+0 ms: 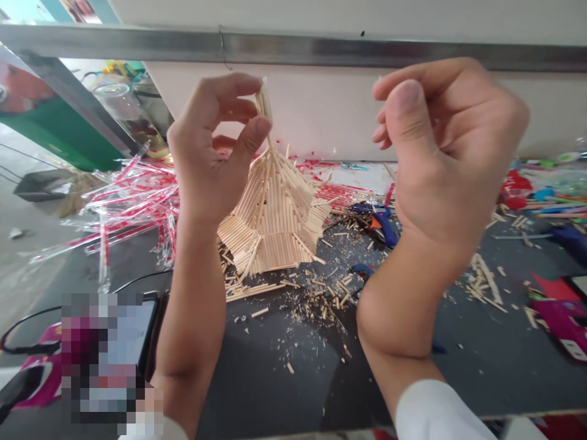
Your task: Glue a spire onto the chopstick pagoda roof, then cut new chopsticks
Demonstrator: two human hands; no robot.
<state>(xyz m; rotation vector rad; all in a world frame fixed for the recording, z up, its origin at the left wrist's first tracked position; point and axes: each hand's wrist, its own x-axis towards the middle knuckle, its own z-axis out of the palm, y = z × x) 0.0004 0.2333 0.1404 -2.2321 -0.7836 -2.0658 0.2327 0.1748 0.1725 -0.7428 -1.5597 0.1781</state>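
Upper centre-left: the left hand (215, 137) pinches a stick bundle (264, 107) above the stick model (277, 211); upper right: the right hand (443, 134) curls, contents indeterminable

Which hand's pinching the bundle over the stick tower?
The left hand: it pinches the bundle above the tower. The right hand is raised to the right, apart from both.

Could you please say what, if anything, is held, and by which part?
Left hand pinches sticks near their top; whether the right hand holds anything is unclear.
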